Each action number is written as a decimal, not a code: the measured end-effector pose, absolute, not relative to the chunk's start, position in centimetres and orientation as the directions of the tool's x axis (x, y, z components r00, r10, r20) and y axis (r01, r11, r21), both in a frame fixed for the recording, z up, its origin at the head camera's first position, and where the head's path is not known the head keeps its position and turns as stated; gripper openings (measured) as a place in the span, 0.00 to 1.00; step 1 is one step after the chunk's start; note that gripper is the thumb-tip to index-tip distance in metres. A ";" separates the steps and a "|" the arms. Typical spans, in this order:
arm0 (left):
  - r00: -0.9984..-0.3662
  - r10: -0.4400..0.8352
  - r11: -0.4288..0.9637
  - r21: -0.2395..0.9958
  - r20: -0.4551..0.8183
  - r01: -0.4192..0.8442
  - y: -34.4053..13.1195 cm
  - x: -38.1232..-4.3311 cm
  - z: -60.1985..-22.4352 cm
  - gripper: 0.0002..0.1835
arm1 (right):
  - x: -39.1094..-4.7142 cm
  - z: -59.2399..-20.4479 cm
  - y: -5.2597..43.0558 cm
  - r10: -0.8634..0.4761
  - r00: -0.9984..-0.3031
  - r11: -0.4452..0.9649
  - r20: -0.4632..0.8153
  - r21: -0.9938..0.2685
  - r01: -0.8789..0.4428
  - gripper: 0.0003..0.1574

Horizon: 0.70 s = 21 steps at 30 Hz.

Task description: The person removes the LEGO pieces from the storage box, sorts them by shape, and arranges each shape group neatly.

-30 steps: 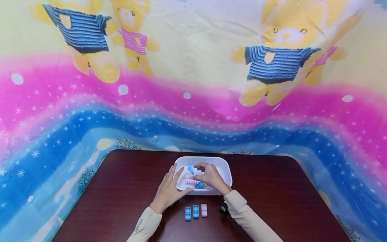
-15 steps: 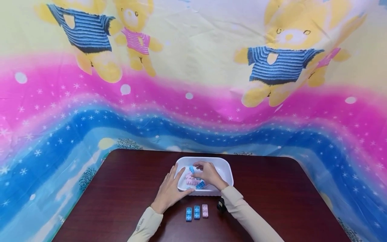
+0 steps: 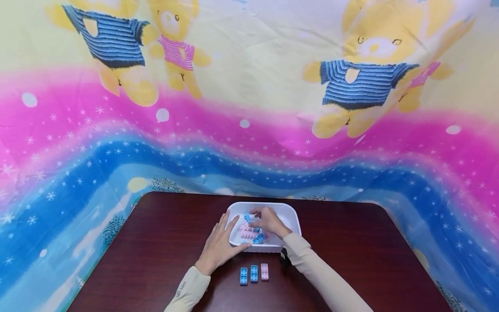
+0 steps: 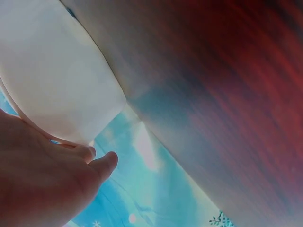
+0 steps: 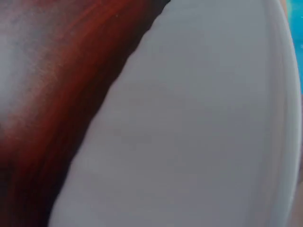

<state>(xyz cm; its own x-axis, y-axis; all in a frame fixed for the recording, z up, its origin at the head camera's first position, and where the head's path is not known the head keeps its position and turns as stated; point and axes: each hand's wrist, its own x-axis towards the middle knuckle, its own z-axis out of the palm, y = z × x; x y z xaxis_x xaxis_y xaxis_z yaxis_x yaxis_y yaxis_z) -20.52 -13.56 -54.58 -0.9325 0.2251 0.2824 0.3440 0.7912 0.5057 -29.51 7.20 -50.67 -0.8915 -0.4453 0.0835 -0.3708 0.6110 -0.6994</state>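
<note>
Sorting small bricks in a white tub (image 3: 291, 215).
Left hand (image 3: 219, 247) bracing tub rim, fingers straight; right hand (image 3: 269, 222) pinching a blue brick (image 3: 247, 217): probably light, rigid, best gripped by its sides.

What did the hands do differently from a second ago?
Very little. The right hand edged slightly deeper into the white tub, fingers curled among the pink and blue bricks; whether it grips one cannot be told. The left hand stayed flat against the tub's left wall. The three bricks in a row on the table have not moved.
</note>
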 end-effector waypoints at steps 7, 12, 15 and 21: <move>-0.934 0.226 0.785 0.517 0.275 0.342 -13.5 -20.5 -54.4 0.53 | -30.2 -50.3 7.1 -0.466 -0.884 0.624 0.035 -0.695 -0.356 0.25; -0.933 0.234 0.782 0.518 0.273 0.347 -13.5 -20.5 -54.3 0.53 | -30.8 -50.5 7.1 -0.495 -0.867 0.636 0.049 -0.659 -0.400 0.25; -0.934 0.233 0.782 0.519 0.271 0.345 -13.6 -20.6 -54.4 0.53 | -31.1 -50.6 7.0 -0.498 -0.866 0.648 0.040 -0.647 -0.402 0.25; -0.936 0.224 0.787 0.516 0.272 0.338 -13.5 -20.6 -54.6 0.54 | -31.5 -50.8 6.6 -0.494 -0.870 0.661 -0.008 -0.653 -0.369 0.26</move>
